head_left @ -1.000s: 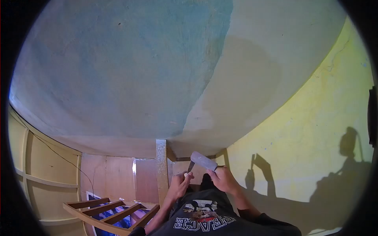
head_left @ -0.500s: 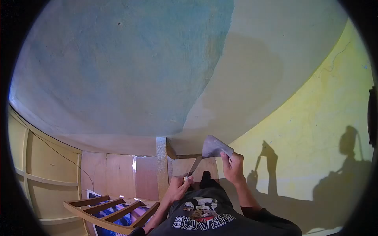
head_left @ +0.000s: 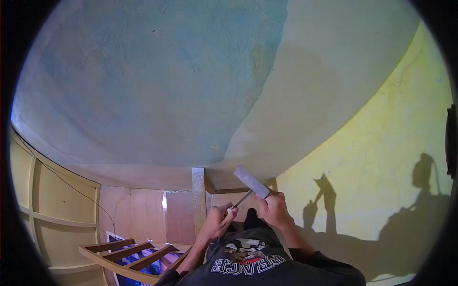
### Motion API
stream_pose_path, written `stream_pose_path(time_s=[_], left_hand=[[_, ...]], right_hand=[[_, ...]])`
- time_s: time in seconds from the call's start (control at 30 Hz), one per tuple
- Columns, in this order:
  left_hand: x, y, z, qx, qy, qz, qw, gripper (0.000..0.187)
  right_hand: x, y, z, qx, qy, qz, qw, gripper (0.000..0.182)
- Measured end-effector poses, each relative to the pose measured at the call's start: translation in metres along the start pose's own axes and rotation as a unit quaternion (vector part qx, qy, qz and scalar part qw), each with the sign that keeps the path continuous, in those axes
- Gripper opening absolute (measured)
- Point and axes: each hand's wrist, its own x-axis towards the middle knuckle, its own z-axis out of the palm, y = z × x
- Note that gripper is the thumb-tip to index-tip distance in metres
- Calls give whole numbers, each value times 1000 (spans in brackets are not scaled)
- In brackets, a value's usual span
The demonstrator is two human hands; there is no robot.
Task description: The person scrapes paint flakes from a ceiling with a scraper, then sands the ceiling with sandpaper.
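My left hand (head_left: 218, 221) is closed round the pale handle of a putty knife (head_left: 243, 199). Its narrow blade slants up and right, and the tip meets the lower edge of a broad, flat filling blade (head_left: 251, 181). My right hand (head_left: 276, 210) grips that grey filling blade at its right end, with thumb and fingers pinching it. The filling blade is seen nearly edge-on and tilts down to the right. Both tools are in front of my dark shirt (head_left: 248, 262), below the partly coated wall surface (head_left: 167, 95).
A pale skim coat (head_left: 310, 95) borders the blue-green area. The yellow wall (head_left: 381, 143) at right carries shadows of my hands and tools. A wooden ladder (head_left: 133, 257) stands at lower left, and a speckled post (head_left: 198, 205) rises beside my left hand.
The filling blade has turned from broad face-on to nearly edge-on and moved slightly left. My right hand has shifted left and down, and the left hand has risen a little.
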Motion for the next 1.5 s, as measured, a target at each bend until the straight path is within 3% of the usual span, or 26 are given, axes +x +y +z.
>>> stream_pose_path(time_s=[0.07,0.1,0.13,0.17,0.23,0.3,0.33,0.4,0.47,0.57,0.63,0.73,0.77,0.87,0.9,1.03,1.13,1.17,1.27,1.3,1.4,1.43,1.5], left_hand=[[-1,-15,5,-6,10,33,999,42],[-1,-31,20,-94,65,37,993,40],[4,-35,16,-131,82,0,988,39],[5,-41,9,-167,98,-38,980,38],[4,-30,-6,-255,107,-92,957,37],[4,-32,-9,-175,81,-61,979,37],[4,-32,-9,-134,69,-45,988,37],[0,-21,-8,-39,23,18,999,38],[0,-13,-4,0,-20,45,999,38],[5,-14,-7,1,10,22,1000,39],[6,-21,-11,-9,31,-3,999,40],[6,-32,-10,-184,107,-64,975,42],[8,-40,-15,-160,86,-93,979,43],[8,-58,-6,-121,34,-32,992,43],[4,-47,-3,-103,-8,-9,995,40],[0,-23,7,-17,-46,4,999,40],[-1,-37,13,-256,39,-122,958,40],[-1,-32,5,-173,105,-91,975,38],[9,-53,-24,-278,168,-43,945,38],[7,-53,-28,-279,158,-38,947,37],[10,-46,-32,-275,138,-5,951,36],[12,-41,-28,-272,140,12,952,35],[15,-32,-18,-191,175,47,965,30]], right_hand=[[-5,2,4,13,-5,22,1000,9],[-9,2,3,6,-8,18,1000,9],[-12,1,1,-2,-11,14,1000,9],[-24,8,-1,0,-100,70,993,15],[-18,1,-3,8,-65,75,995,9],[-11,7,-4,-12,-23,81,996,10],[1,-3,-13,-4,-22,166,986,12],[12,-2,-20,-24,-19,155,988,11],[12,-1,-6,-3,9,76,997,12],[5,-4,10,7,35,2,999,10],[1,-6,7,6,9,10,1000,10],[-2,-3,-4,13,-79,65,995,16],[0,-4,-6,13,-69,76,995,10],[9,-6,-6,-4,-30,120,992,6],[13,-6,-3,9,12,95,995,6],[-3,15,10,4,7,36,999,8],[-28,21,10,11,-64,57,996,15],[-32,21,15,38,-98,37,994,15],[-55,26,28,32,-166,51,984,14],[-45,25,29,62,-113,35,991,14],[-3,2,18,6,-65,158,985,16],[10,-6,20,59,15,115,991,19],[22,-9,31,114,54,117,985,19]])
